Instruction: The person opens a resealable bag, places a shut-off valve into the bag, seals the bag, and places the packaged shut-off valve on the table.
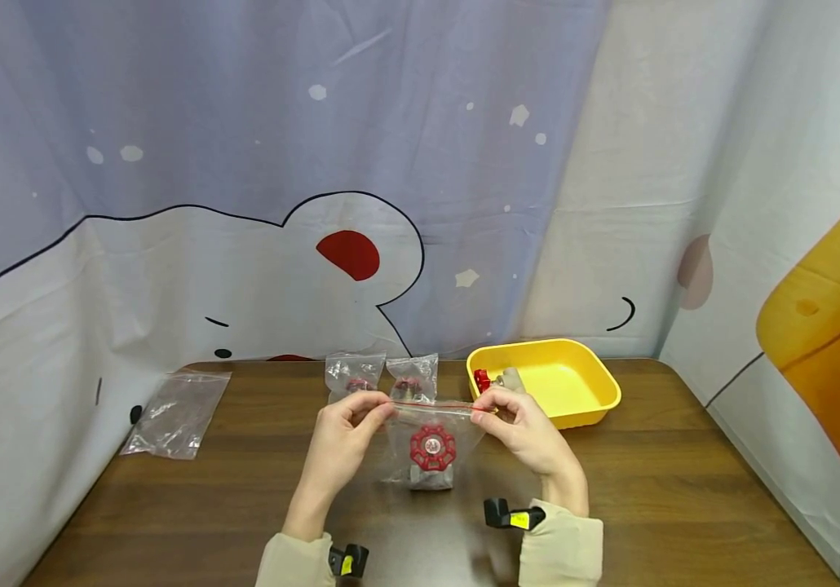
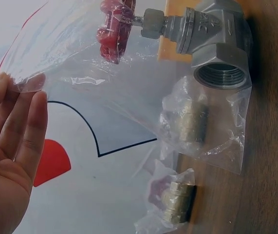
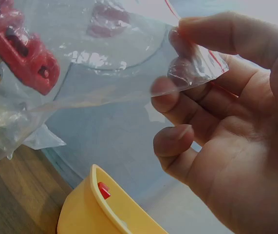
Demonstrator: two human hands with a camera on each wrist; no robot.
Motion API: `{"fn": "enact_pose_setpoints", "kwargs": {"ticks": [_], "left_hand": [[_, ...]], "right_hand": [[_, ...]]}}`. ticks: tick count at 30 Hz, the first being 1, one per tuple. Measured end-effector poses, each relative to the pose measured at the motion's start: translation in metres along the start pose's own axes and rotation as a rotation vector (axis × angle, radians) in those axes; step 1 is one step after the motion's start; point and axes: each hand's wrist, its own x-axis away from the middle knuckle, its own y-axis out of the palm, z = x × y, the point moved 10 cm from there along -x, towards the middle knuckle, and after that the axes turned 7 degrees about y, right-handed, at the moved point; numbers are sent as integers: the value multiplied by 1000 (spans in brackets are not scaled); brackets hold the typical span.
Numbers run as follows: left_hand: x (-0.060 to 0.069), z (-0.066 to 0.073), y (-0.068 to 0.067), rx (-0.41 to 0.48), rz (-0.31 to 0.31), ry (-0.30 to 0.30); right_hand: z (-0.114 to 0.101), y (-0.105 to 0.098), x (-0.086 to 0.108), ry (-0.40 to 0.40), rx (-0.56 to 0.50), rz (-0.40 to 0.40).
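A clear zip bag with a red line along its top edge stands upright between my hands. Inside it is a metal gate valve with a red handwheel, its base low at the table. My left hand pinches the bag's top left corner between thumb and fingers. At the top right corner, my right hand pinches the red-lined edge; in the right wrist view its thumb presses the film against the fingers. The bag's top edge is stretched straight between both hands.
Behind the held bag stand two bagged brass valves with red handles. At the back right sits a yellow tray holding a valve with a red handle. A flat zip bag lies at the table's left edge. A printed curtain hangs behind.
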Motion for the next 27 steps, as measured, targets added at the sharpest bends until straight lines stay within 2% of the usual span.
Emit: {"fn": "enact_pose_setpoints", "kwargs": {"ticks": [9,13,21,25,27], "left_hand": [[0,-3,-1,32,-9,-3],[0,-6,0,45,-19,4],[-1,-5,1,70,-19,19],[-1,-22,3,78,-18,11],[0,-32,4,87,-25,3]], "right_hand": [[17,5,-1,173,-50,-28],[29,11,0,252,-71,-84],[41,34,0,246,-121,-286],[45,44,-2,221,-104,-348],[47,46,-3,208,-64,-350]]}}
